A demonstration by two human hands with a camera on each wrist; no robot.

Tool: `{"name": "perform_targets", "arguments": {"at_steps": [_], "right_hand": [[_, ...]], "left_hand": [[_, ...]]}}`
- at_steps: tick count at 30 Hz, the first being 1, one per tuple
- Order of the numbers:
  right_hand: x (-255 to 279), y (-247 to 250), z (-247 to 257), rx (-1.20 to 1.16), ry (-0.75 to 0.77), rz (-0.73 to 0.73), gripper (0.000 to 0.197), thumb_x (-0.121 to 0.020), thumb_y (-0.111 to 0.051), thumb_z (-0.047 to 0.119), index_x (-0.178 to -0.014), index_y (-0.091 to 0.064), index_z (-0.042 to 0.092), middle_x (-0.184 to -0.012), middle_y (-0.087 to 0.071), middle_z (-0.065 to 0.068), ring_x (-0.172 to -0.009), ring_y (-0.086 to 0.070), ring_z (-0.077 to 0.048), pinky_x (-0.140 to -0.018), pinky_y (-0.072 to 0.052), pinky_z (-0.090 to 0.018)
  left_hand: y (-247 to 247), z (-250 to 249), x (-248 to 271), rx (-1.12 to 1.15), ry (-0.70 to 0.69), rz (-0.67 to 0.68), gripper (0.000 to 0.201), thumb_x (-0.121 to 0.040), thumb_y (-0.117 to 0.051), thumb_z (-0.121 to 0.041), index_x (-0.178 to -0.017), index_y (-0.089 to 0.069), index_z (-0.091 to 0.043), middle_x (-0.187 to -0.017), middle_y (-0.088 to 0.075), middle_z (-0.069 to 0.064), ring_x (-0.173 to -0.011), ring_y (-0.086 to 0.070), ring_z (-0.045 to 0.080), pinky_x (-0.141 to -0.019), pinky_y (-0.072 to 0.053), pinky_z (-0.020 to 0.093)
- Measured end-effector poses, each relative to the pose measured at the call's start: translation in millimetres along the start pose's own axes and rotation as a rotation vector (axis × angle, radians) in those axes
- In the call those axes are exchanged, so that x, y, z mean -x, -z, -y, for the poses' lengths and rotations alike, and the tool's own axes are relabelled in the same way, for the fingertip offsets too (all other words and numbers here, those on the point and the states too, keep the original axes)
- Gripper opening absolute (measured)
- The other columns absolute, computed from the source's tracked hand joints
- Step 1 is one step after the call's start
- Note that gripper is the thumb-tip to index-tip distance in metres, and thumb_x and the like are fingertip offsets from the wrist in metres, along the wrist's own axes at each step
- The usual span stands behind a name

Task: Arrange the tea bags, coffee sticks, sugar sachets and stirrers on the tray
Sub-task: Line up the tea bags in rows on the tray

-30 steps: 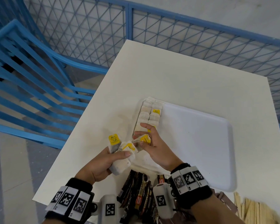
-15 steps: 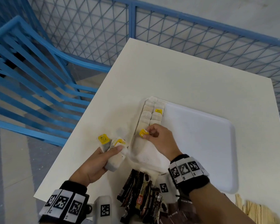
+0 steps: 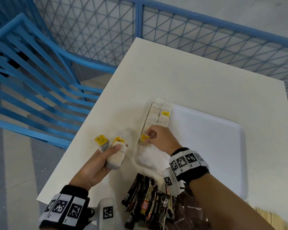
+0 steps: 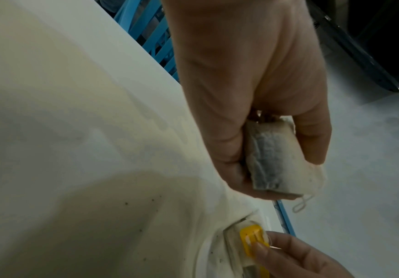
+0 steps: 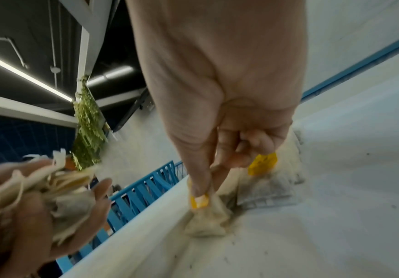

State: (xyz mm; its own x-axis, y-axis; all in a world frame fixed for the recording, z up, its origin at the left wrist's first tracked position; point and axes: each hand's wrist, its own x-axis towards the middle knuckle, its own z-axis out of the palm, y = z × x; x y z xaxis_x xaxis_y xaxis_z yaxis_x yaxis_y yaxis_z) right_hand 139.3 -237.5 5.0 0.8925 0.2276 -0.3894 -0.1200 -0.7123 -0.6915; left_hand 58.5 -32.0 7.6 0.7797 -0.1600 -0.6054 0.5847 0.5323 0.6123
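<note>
one tray [image 3: 223,146], two hands, about eight laid tea bags [image 3: 158,113]

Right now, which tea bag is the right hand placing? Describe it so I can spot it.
Find the white tray and the two rows of tea bags along its left edge. At the near end of those rows, the right hand pinches one bag by its yellow tag; the others lie flat, untouched.

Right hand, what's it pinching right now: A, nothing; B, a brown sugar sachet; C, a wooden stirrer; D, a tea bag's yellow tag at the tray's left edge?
D: the right hand pinches the yellow tag of a tea bag at the tray edge.
</note>
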Motion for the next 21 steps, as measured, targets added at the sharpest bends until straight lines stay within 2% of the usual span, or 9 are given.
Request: {"name": "perform_targets", "arguments": {"at_steps": [3, 5, 10, 11, 13, 15, 17, 19, 21], "right_hand": [[-3.8, -3.3, -0.3, 0.068, 0.017, -0.05, 0.013, -0.081, -0.068, 0.021, -0.091, -0.06, 0.017, -0.082, -0.056, 0.005, -0.081, -0.056, -0.016, -0.079, -0.051, -0.037], [-4.6, -4.5, 0.8, 0.093, 0.027, -0.067, 0.015, -0.081, -0.068, 0.019, -0.093, -0.059, 0.015, -0.083, -0.054, 0.005, -0.081, -0.055, -0.015, -0.08, -0.051, -0.039], [0.1, -7.4, 0.0, 0.143, 0.081, -0.162, 0.036, -0.082, -0.066, 0.022, -0.113, -0.051, 0.013, -0.106, -0.047, -0.004, -0.098, -0.048, -0.02, -0.084, -0.046, -0.035], [2.8, -7.0, 1.6, 0.127, 0.098, -0.193, 0.036, -0.083, -0.065, 0.023, -0.114, -0.05, 0.013, -0.107, -0.047, -0.004, -0.097, -0.048, -0.019, -0.084, -0.045, -0.032], [11.7, -6.4, 8.8, 0.049, 0.155, -0.222, 0.025, -0.086, -0.063, 0.027, -0.106, -0.054, 0.013, -0.095, -0.046, 0.001, -0.081, -0.047, -0.01, -0.075, -0.042, -0.024], [23.4, -7.6, 19.1, -0.074, 0.207, -0.153, 0.016, -0.088, -0.061, 0.032, -0.089, -0.056, 0.016, -0.078, -0.047, 0.008, -0.065, -0.044, -0.003, -0.064, -0.037, -0.015], [35.1, -11.8, 28.6, -0.235, 0.221, -0.024, 0.021, -0.087, -0.061, 0.036, -0.079, -0.056, 0.017, -0.065, -0.048, 0.011, -0.058, -0.043, -0.002, -0.059, -0.035, -0.012], [41.6, -18.9, 32.6, -0.307, 0.186, 0.071, 0.024, -0.082, -0.066, 0.04, -0.078, -0.057, 0.018, -0.065, -0.049, 0.01, -0.059, -0.044, -0.002, -0.06, -0.038, -0.017], [42.5, -26.1, 32.0, -0.262, 0.123, 0.12, 0.028, -0.078, -0.07, 0.042, -0.084, -0.057, 0.019, -0.069, -0.051, 0.009, -0.063, -0.047, -0.005, -0.061, -0.04, -0.02]], "left_hand": [[-4.9, -1.6, 0.6, 0.037, 0.004, -0.003, 0.031, -0.075, -0.062, -0.017, -0.106, -0.063, -0.013, -0.098, -0.072, 0.009, -0.067, -0.067, 0.011, -0.057, -0.054, 0.019], [-5.9, -2.0, -0.1, 0.055, 0.007, -0.002, 0.027, -0.082, -0.054, -0.013, -0.107, -0.062, -0.013, -0.095, -0.073, 0.008, -0.065, -0.067, 0.012, -0.056, -0.054, 0.02], [-9.6, -1.8, -2.4, 0.06, -0.008, -0.032, 0.034, -0.077, -0.059, -0.017, -0.111, -0.06, -0.012, -0.099, -0.069, 0.011, -0.066, -0.067, 0.013, -0.055, -0.055, 0.022], [-10.9, -1.6, -2.9, 0.062, -0.014, -0.039, 0.037, -0.075, -0.061, -0.019, -0.111, -0.059, -0.011, -0.101, -0.067, 0.012, -0.066, -0.066, 0.013, -0.055, -0.055, 0.023], [-12.9, -1.0, -4.6, 0.059, -0.02, -0.051, 0.038, -0.074, -0.063, -0.02, -0.111, -0.059, -0.01, -0.1, -0.065, 0.012, -0.066, -0.066, 0.013, -0.055, -0.055, 0.023], [-14.9, -0.7, -6.3, 0.06, -0.027, -0.06, 0.038, -0.073, -0.064, -0.022, -0.109, -0.06, -0.011, -0.093, -0.066, 0.009, -0.066, -0.066, 0.012, -0.055, -0.055, 0.023], [-16.0, -0.1, -8.2, 0.051, -0.04, -0.061, 0.039, -0.071, -0.068, -0.025, -0.107, -0.062, -0.012, -0.086, -0.068, 0.005, -0.067, -0.066, 0.011, -0.056, -0.055, 0.023], [-18.2, 0.9, -9.5, 0.032, -0.045, -0.054, 0.024, -0.082, -0.06, -0.022, -0.104, -0.063, -0.013, -0.084, -0.07, 0.003, -0.069, -0.067, 0.01, -0.058, -0.056, 0.021], [-21.5, 1.9, -10.1, 0.004, -0.039, -0.05, 0.017, -0.09, -0.052, -0.019, -0.102, -0.063, -0.014, -0.084, -0.071, 0.003, -0.07, -0.068, 0.009, -0.058, -0.055, 0.019]]}}
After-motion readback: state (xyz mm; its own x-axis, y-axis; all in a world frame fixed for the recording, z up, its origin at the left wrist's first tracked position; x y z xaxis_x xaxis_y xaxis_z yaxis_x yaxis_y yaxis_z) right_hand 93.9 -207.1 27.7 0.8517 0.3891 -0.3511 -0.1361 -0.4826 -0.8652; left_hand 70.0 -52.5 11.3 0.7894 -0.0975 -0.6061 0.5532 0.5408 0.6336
